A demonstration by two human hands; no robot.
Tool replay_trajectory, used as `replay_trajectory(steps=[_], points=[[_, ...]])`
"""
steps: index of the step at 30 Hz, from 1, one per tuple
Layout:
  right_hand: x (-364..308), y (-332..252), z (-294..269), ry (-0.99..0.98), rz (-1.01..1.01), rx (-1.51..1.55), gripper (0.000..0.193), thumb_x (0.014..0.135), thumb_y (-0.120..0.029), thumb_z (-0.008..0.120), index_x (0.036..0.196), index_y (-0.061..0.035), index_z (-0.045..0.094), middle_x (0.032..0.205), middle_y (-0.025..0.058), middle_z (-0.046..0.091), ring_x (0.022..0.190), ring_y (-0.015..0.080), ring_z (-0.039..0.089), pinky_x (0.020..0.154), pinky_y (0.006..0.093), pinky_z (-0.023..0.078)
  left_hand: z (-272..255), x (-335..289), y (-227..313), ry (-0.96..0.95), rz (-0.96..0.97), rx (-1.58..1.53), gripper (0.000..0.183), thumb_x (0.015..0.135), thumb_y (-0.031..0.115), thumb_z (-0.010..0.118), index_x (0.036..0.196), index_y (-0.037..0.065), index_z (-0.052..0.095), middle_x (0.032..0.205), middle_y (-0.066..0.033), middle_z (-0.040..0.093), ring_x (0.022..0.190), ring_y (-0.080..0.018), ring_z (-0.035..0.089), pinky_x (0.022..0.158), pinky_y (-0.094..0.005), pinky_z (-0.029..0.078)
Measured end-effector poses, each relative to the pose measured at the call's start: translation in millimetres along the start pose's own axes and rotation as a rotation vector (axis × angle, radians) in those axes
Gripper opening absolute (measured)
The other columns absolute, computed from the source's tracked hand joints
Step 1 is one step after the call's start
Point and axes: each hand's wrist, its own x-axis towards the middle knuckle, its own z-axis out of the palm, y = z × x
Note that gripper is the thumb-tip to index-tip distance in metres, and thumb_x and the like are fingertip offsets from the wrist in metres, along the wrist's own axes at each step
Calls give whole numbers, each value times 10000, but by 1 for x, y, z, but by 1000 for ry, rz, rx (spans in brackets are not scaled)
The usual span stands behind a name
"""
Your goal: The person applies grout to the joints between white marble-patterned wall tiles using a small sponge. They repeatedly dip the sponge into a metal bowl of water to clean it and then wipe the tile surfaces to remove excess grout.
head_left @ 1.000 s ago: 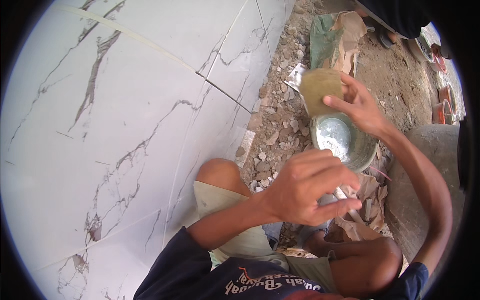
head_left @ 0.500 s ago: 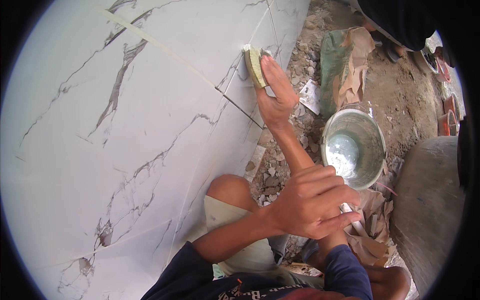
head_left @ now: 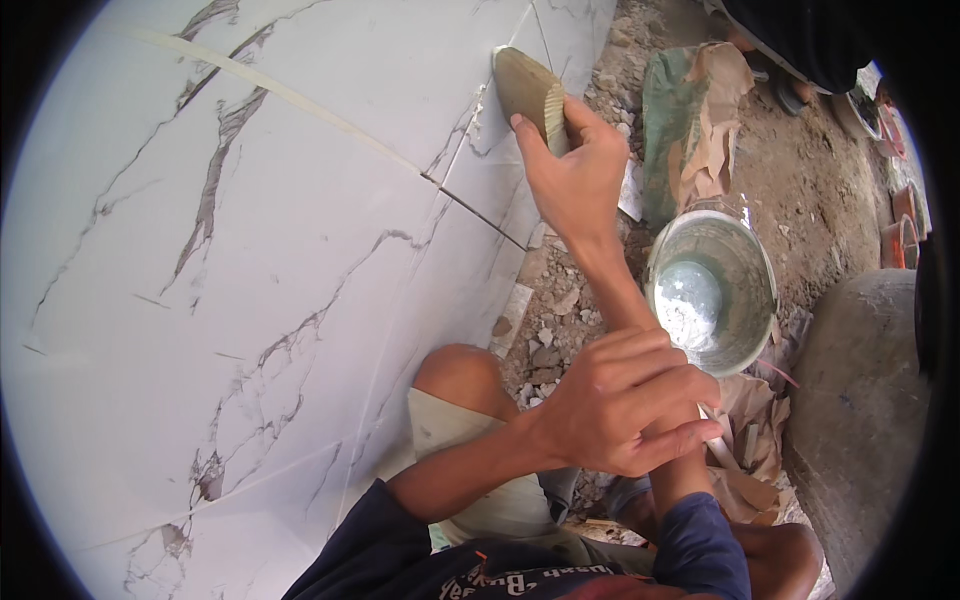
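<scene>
My right hand (head_left: 575, 175) is shut on a tan sponge (head_left: 528, 88) and presses it against the white marble-veined tile wall (head_left: 260, 260), right at a vertical joint near the top. My left hand (head_left: 620, 410) is curled over my right forearm, and the tip of a thin pale tool (head_left: 714, 420) pokes out between its fingers. A round pail (head_left: 752, 250) with white paste at its bottom stands on the ground just right of my right forearm. My bent knee (head_left: 455, 375) is below, close to the wall.
Broken rubble and tile chips (head_left: 545, 340) lie along the wall's foot. Crumpled brown paper and a green sack (head_left: 690, 120) lie beyond the pail. A grey rounded concrete mass (head_left: 860, 390) sits at the right. Another person's dark clothing (head_left: 800, 40) shows at the top right.
My right hand carried the sponge from over the pail to the wall, then slid it higher along the joint. My left hand stayed over the forearm.
</scene>
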Motion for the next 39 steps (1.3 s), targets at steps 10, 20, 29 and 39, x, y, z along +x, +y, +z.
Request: replay_trajectory(steps=[10, 20, 29, 39], points=[[3, 66, 18, 303, -612, 119, 429, 801, 80, 805, 1206, -61, 802, 1184, 161, 803, 1096, 315, 779, 908, 384, 636, -4, 2, 3, 8, 2, 8, 241, 821, 175, 930, 969, 58, 779, 771, -29, 663, 631, -213, 578, 576, -354, 432], [1, 98, -1, 100, -825, -256, 367, 762, 101, 799, 1085, -72, 803, 1059, 74, 787, 1151, 297, 717, 983, 436, 579, -5, 3, 1, 11, -8, -2, 236, 831, 157, 921, 974, 75, 753, 770, -5, 670, 604, -179, 538, 565, -342, 398], [9, 13, 9, 130, -214, -60, 300, 888, -97, 833, 1149, 40, 775, 974, 162, 775, 810, 240, 711, 763, 359, 577, -6, 3, 2, 1, 9, 2, 211, 851, 151, 902, 971, 54, 758, 806, -46, 711, 626, -206, 585, 575, -356, 432], [-42, 34, 5, 74, -697, 163, 403, 827, 78, 810, 1201, -69, 776, 1177, 130, 786, 1092, 312, 781, 1044, 465, 588, -6, -1, -1, -7, -4, 35, 216, 844, 144, 907, 968, 50, 757, 802, -51, 712, 633, -221, 614, 590, -361, 457]])
